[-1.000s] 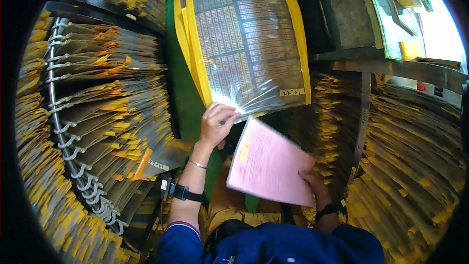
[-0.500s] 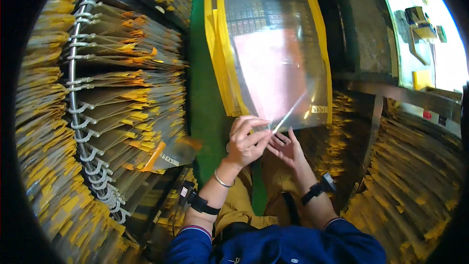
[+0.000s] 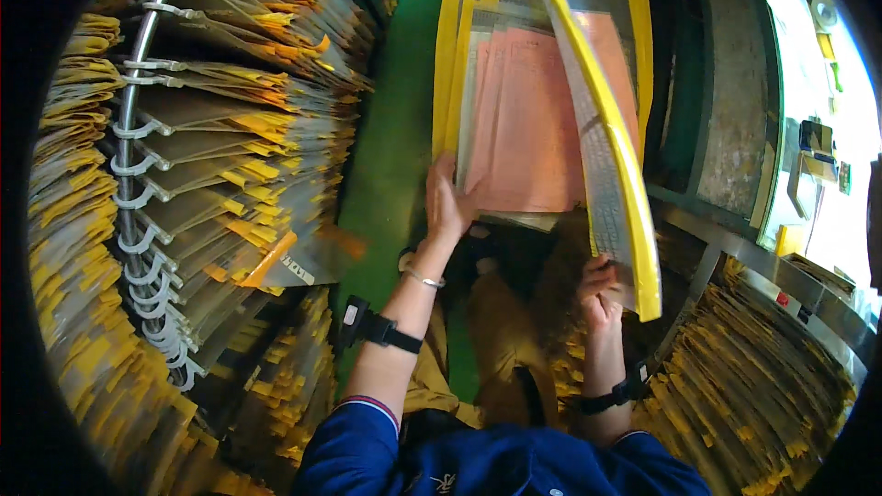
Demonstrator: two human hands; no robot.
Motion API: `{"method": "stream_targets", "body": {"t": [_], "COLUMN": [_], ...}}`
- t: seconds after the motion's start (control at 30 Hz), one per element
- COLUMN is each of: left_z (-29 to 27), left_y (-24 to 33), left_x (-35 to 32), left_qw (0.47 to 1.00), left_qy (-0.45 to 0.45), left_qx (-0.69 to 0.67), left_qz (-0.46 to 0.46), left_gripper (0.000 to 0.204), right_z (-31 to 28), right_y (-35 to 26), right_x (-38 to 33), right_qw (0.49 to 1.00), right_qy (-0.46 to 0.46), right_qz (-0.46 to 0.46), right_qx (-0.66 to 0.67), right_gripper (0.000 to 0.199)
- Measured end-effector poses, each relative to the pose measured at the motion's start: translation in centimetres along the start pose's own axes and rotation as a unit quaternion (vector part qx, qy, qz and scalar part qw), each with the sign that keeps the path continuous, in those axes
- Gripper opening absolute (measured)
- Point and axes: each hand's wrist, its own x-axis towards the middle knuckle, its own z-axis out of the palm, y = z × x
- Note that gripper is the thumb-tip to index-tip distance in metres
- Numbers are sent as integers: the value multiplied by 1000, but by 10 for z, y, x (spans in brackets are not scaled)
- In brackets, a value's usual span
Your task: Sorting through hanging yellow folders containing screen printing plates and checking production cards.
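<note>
Yellow-edged sheet (image 3: 614,133) tilts, pinched by the right hand (image 3: 602,294), left hand (image 3: 448,202) (grip unclear) beside pink papers (image 3: 537,119).

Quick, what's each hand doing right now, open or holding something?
Left hand: at lower left of the pink sheets; grip cannot be told.
Right hand: closed, holding the yellow-edged clear sheet near its lower end.

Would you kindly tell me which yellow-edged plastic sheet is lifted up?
The lifted sheet is the one whose near end the right hand holds; it slants up, whereas the other yellow-edged sheets lie beneath.
</note>
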Motion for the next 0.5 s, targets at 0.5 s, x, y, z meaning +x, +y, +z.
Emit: {"method": "stream_targets", "body": {"t": [0.5], "left_z": [76], "left_y": [65], "left_x": [22], "left_qw": [988], "left_qy": [29], "left_qx": [71], "left_qz": [-133], "left_gripper": [106], "right_z": [-4], "right_y": [-8], "right_x": [-13], "right_qw": [995], "right_qy": [20], "right_qz": [50], "right_qx": [82], "right_gripper": [13]}}
